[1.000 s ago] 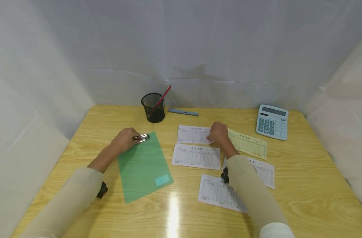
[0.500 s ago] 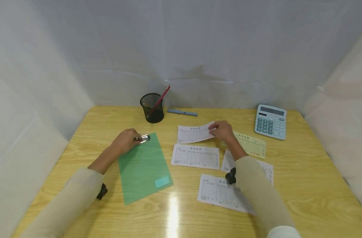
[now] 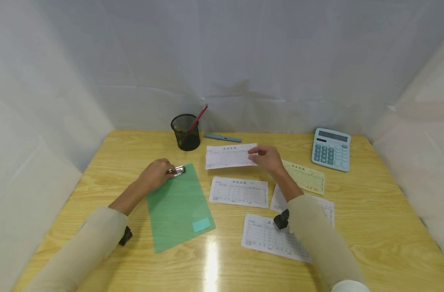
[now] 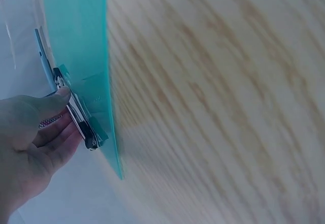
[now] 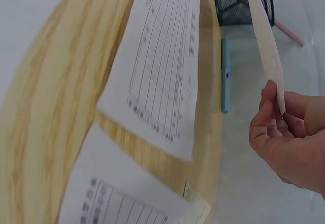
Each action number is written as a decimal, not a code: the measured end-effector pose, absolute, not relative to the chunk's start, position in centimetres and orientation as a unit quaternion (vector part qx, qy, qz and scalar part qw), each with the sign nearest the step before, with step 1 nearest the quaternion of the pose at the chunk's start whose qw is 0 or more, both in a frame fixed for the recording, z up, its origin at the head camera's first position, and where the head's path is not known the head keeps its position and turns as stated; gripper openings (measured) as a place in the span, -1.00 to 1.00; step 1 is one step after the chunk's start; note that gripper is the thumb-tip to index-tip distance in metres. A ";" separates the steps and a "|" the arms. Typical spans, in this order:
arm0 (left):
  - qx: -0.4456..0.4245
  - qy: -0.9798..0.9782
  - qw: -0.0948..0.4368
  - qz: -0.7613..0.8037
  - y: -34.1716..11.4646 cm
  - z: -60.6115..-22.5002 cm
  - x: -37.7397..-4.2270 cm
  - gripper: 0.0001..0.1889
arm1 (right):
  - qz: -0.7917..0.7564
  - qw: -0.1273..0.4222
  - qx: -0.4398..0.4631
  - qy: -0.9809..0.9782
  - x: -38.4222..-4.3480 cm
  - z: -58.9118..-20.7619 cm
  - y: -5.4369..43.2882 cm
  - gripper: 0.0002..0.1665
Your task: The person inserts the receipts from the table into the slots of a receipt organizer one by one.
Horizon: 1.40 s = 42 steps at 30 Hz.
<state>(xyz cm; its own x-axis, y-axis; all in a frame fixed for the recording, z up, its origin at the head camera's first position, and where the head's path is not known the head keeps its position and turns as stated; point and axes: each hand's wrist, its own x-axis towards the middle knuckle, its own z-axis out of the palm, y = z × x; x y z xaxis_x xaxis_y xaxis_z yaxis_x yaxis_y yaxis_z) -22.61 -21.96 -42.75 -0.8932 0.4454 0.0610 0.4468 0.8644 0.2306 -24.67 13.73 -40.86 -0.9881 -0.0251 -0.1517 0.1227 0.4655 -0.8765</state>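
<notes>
My left hand (image 3: 156, 173) pinches the metal clip (image 3: 179, 170) at the top of a translucent green clip folder (image 3: 182, 211), which lies on the table. In the left wrist view the thumb is on the clip (image 4: 76, 107), with fingers on its other side. My right hand (image 3: 268, 159) pinches the right end of a white printed form slip (image 3: 227, 157), raised off the table. Seen edge-on in the right wrist view, that slip (image 5: 265, 36) sits between thumb and fingers. Below it lies another white form slip (image 3: 240, 192).
Two more white slips (image 3: 265, 239) lie by the right forearm, which partly covers them. A yellow slip (image 3: 306, 177) is behind the right wrist. Toward the back stand a mesh pen cup (image 3: 189, 140) with a red pencil (image 3: 198, 118), a blue pen (image 3: 223, 138) and a light-blue calculator (image 3: 330, 150).
My right hand has lifted the upper white slip off the table and moved it slightly left and back. The left hand has stayed at the folder's clip.
</notes>
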 end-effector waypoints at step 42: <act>-0.296 -0.955 0.020 -0.027 -21.7 -42.5 -22.4 -0.89 | -0.353 0.163 -0.105 0.915 -22.1 -42.6 -2.0 -0.92</act>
<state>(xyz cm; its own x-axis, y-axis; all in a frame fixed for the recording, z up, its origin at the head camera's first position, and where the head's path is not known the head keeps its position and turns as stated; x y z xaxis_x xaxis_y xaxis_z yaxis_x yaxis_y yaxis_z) -22.36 -21.68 -42.54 -0.8242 0.5637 0.0533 0.5658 0.8236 0.0391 -22.13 -1.99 -42.63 -0.9244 -0.3084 -0.2243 -0.0775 0.7279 -0.6813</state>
